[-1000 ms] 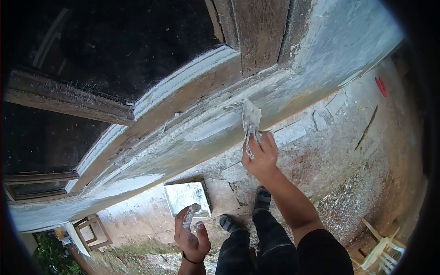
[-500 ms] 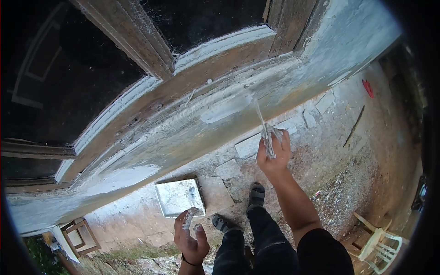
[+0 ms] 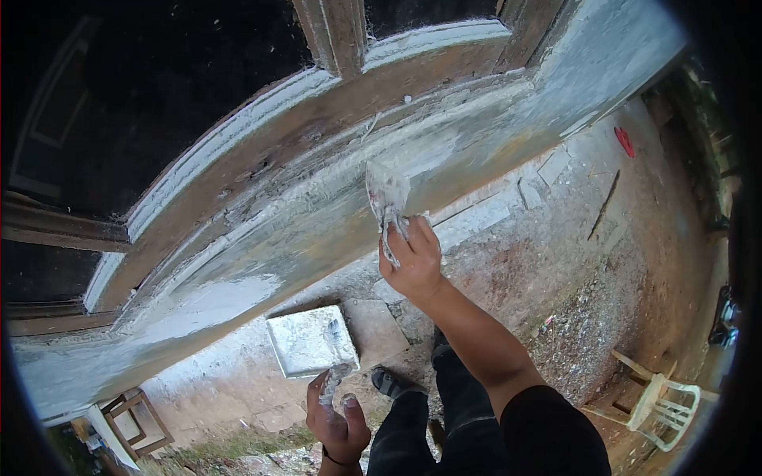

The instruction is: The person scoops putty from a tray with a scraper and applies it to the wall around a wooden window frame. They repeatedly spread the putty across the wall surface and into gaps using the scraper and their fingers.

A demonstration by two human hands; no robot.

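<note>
Our right hand [image 3: 414,262] grips the handle of a putty knife [image 3: 386,197], fingers wrapped tight around it, and the putty-smeared blade lies against the pale filled strip of the window sill [image 3: 317,214], just below the brown wooden window frame [image 3: 262,151]. Our left hand [image 3: 340,420] hangs low near our legs, closed around a second putty-caked scraper [image 3: 331,383] that sticks up from the fist. Just above it, a white board [image 3: 305,341] smeared with putty lies flat on the ground beside a stone tile [image 3: 377,329]. A white plastic chair [image 3: 659,404] stands well apart at the lower right.
</note>
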